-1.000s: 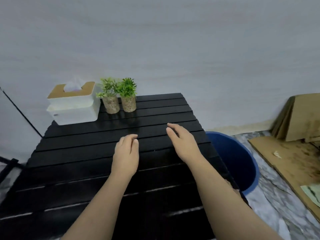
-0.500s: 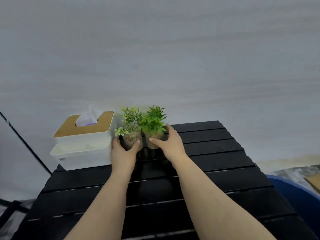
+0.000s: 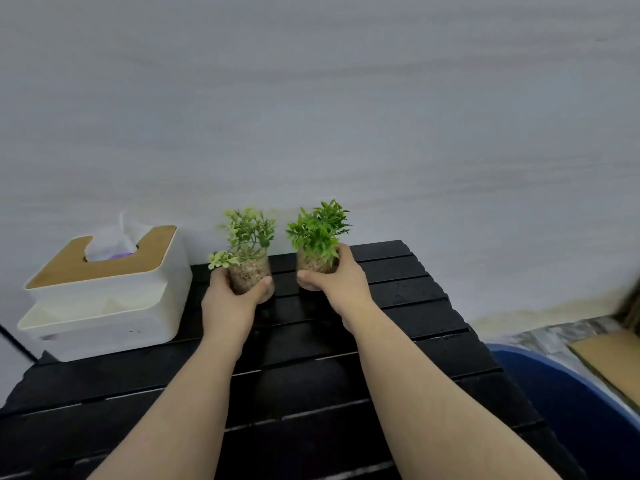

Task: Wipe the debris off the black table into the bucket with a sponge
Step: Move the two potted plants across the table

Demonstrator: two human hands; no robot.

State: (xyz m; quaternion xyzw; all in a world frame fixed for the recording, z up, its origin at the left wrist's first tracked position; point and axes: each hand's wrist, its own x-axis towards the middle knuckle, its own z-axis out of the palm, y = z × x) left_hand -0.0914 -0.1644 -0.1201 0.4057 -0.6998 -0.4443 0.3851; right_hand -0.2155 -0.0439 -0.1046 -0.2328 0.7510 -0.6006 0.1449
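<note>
Both hands grip pots: left hand [image 3: 230, 301] wraps the left plant pot [image 3: 250, 277], right hand [image 3: 334, 282] the right plant pot [image 3: 317, 263]. Risk: foliage overtops them; tilting may spill gravel. Tissue box [image 3: 104, 289] crowds the black table [image 3: 398, 327]'s left; bucket [image 3: 568, 403] stands off its near-right edge. No sponge visible.

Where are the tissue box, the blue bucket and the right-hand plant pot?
tissue box [image 3: 104, 306]: head view, white front wall.
blue bucket [image 3: 568, 403]: head view, inner wall.
right-hand plant pot [image 3: 313, 263]: head view, pebbled side.
</note>
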